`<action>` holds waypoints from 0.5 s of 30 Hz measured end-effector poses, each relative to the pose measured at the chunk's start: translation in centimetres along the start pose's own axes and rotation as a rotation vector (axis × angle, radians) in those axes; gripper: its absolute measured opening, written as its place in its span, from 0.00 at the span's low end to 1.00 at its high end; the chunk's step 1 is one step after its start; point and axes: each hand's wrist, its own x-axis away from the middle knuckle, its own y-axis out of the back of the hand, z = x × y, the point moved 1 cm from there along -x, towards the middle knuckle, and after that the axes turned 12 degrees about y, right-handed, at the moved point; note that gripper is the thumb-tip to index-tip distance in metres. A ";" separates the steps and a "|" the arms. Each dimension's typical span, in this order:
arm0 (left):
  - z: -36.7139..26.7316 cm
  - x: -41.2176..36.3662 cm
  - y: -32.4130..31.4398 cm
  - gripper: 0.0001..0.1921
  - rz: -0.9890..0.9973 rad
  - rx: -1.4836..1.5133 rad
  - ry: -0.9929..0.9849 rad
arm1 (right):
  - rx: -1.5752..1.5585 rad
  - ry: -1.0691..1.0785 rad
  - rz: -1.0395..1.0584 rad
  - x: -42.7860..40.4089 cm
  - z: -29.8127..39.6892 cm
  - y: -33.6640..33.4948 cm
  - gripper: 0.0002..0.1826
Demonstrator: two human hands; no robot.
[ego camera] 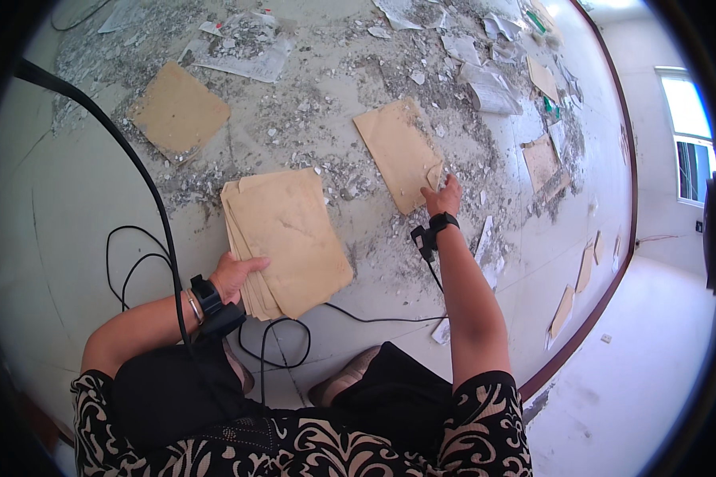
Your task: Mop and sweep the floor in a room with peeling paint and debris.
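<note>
My left hand [234, 275] grips a stack of tan kraft-paper envelopes [289, 241] by its left edge, the thumb lying on top. The stack is fanned a little along that side, and its top envelope is creased. My right hand [444, 197] reaches to the lower right edge of another tan paper envelope [397, 155] on the floor. Its thumb touches that edge beside a turned-up flap, while the fingers are spread past it over debris. Farther left, a worn tan envelope or folder [182, 113] lies on the floor with grit along its lower edge.
Flaked plaster and grit cover much of the pale tiled floor [71, 238]. Crumpled papers [490, 89] lie at the upper right. Black cables [149, 179] run past my left arm and near my feet. More tan envelopes [562, 310] rest by the right wall.
</note>
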 end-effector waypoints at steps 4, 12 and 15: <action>0.2 0.7 0.0 0.19 -0.017 0.021 -0.012 | 0.041 -0.024 0.115 0.5 1.3 0.2 0.37; 0.5 0.2 0.3 0.21 0.010 -0.015 0.019 | -0.248 0.078 -0.083 -0.9 0.2 -0.7 0.16; 0.5 0.5 0.4 0.22 0.027 0.030 0.025 | -0.369 0.456 -0.294 -1.0 4.9 2.4 0.05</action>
